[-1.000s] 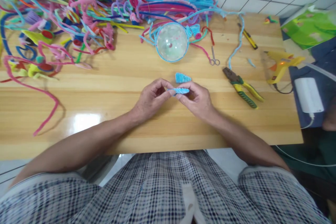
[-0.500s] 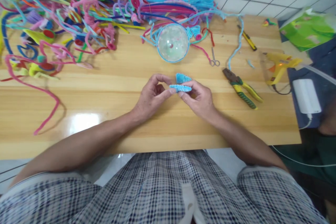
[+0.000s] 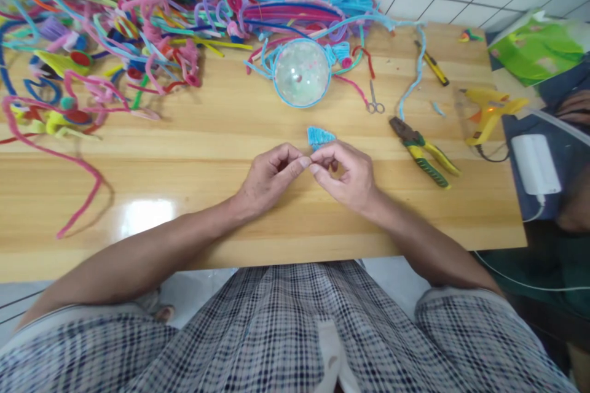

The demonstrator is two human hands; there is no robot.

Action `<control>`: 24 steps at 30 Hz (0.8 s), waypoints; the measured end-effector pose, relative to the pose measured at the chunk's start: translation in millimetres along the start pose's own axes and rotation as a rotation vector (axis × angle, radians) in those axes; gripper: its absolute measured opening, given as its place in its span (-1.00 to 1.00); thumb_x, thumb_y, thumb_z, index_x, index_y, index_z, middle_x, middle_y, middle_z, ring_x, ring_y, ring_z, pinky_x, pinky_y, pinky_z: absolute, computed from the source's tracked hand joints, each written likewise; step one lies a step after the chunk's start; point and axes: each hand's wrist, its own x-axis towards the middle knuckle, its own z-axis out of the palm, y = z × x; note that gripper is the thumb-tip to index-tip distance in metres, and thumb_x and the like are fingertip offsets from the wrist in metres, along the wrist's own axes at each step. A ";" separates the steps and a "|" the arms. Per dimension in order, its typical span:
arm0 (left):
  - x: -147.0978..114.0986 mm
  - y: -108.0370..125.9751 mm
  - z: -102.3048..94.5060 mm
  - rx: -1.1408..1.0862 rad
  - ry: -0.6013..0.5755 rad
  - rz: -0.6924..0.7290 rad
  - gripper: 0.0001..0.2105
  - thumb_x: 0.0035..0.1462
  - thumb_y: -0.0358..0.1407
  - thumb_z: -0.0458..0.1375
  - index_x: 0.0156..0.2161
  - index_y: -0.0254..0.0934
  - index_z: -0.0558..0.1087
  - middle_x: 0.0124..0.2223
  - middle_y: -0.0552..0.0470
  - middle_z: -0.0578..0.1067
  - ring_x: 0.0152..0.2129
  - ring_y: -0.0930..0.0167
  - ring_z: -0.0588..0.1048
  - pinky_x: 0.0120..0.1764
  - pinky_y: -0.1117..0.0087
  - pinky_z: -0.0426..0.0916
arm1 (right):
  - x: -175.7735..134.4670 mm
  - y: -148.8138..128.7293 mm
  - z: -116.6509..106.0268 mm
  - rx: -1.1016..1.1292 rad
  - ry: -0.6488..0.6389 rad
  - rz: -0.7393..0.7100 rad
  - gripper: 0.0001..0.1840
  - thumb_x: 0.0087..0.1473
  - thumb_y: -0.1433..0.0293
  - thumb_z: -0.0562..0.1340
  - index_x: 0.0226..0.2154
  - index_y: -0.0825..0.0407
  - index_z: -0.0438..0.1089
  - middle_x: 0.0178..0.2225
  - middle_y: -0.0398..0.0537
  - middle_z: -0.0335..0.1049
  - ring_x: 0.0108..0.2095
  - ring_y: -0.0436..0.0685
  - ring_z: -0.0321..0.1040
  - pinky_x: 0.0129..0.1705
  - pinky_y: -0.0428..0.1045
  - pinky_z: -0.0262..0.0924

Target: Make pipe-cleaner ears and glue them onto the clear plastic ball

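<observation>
My left hand [image 3: 271, 178] is closed in a pinch, thumb against forefinger, over the middle of the table. Its fingertips meet those of my right hand [image 3: 348, 175], which is pinched as well. Whatever sits between the fingertips is hidden or too small to name. Just behind my right hand's fingers lies a light blue ridged piece [image 3: 319, 136] that looks like coiled pipe cleaner. Its near edge is partly covered by the fingers. Beyond it stands a clear round dome [image 3: 302, 73] with a blue rim and blue pipe-cleaner parts at its sides.
Pliers [image 3: 421, 150], small scissors [image 3: 375, 104], a yellow utility knife [image 3: 433, 64] and a yellow glue gun [image 3: 488, 112] lie to the right. Heaped pipe cleaners [image 3: 295, 12] fill the back and left. One pink pipe cleaner [image 3: 94, 172] reaches forward. Another person's hand [image 3: 576, 107] shows far right.
The blue ridged strip that was between both hands no longer shows there. My fingertips have come together. The other blue piece behind them stays about where it was.
</observation>
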 end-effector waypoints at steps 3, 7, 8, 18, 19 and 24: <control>-1.3 -0.3 0.4 0.038 -0.014 0.015 -0.52 0.35 0.17 0.39 -0.31 -0.23 0.55 -0.42 0.09 0.47 -0.45 0.44 0.36 -0.35 0.40 0.31 | -0.5 0.3 2.2 -0.029 -0.003 -0.029 -0.90 0.29 0.41 0.35 -0.29 -0.10 0.56 -0.38 -0.14 0.60 -0.41 0.07 0.41 -0.33 0.05 0.33; -2.1 -0.5 -0.2 0.095 -0.026 0.073 -0.54 0.40 0.13 0.37 -0.32 -0.24 0.55 -0.44 0.10 0.47 -0.50 0.47 0.32 -0.40 0.41 0.27 | -1.7 2.9 0.8 -0.042 0.000 -0.097 -0.83 0.29 0.48 0.32 -0.33 -0.09 0.54 -0.43 -0.16 0.55 -0.42 0.07 0.42 -0.33 0.04 0.33; -2.5 -0.2 -0.2 0.105 -0.032 0.084 -0.54 0.41 0.12 0.36 -0.33 -0.25 0.55 -0.44 0.11 0.47 -0.51 0.48 0.31 -0.41 0.42 0.27 | -2.0 3.8 0.4 -0.046 -0.001 -0.106 -0.82 0.27 0.50 0.31 -0.34 -0.09 0.53 -0.44 -0.17 0.54 -0.43 0.06 0.42 -0.34 0.03 0.33; -4.6 -0.6 0.2 0.136 -0.048 0.044 -0.53 0.44 0.13 0.31 -0.30 -0.26 0.54 -0.42 0.11 0.48 -0.48 0.48 0.34 -0.38 0.45 0.32 | -1.1 4.7 1.3 -0.042 0.011 -0.102 -0.84 0.23 0.52 0.32 -0.34 -0.05 0.53 -0.43 -0.19 0.57 -0.43 0.02 0.45 -0.34 -0.04 0.36; -4.6 -1.2 0.1 0.141 -0.043 0.053 -0.53 0.45 0.13 0.31 -0.30 -0.25 0.54 -0.43 0.11 0.48 -0.49 0.48 0.33 -0.39 0.45 0.31 | -1.2 3.9 1.2 -0.041 0.009 -0.089 -0.86 0.24 0.50 0.33 -0.34 -0.04 0.53 -0.43 -0.19 0.57 -0.43 0.02 0.45 -0.34 -0.04 0.37; -5.6 -1.8 0.5 0.177 -0.053 0.083 -0.55 0.47 0.09 0.29 -0.30 -0.27 0.56 -0.43 0.09 0.51 -0.50 0.49 0.34 -0.39 0.46 0.31 | -3.1 4.5 3.4 -0.072 0.024 -0.096 -0.82 0.21 0.52 0.32 -0.39 -0.05 0.49 -0.48 -0.21 0.53 -0.47 0.01 0.40 -0.36 -0.04 0.35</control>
